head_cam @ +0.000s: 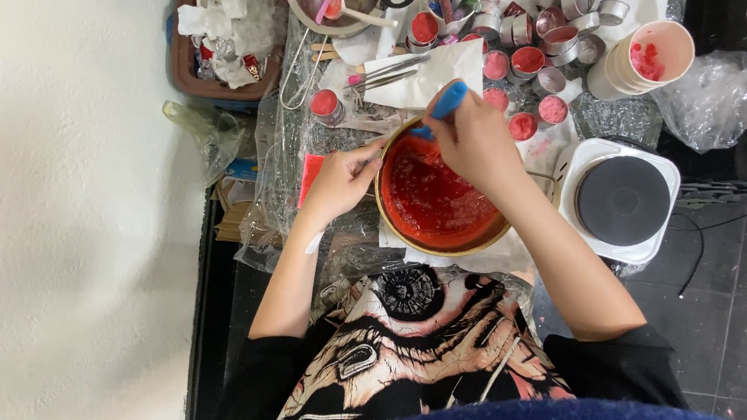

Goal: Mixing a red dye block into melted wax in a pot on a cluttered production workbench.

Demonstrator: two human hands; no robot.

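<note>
Pot of red melt is sitting centre frame, w/ right hand gripping a blue-handled tool at its 12 o'clock rim, prob. stirring/scraping. Left hand is pinching the rim at 9. Small tins are waiting at 1, hotplate at 3; next move likely needs a steady pour.

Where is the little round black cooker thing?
In the head view, the small electric hotplate sits on the right, just beside the pot of red wax and below the stack of paper cups.
</note>
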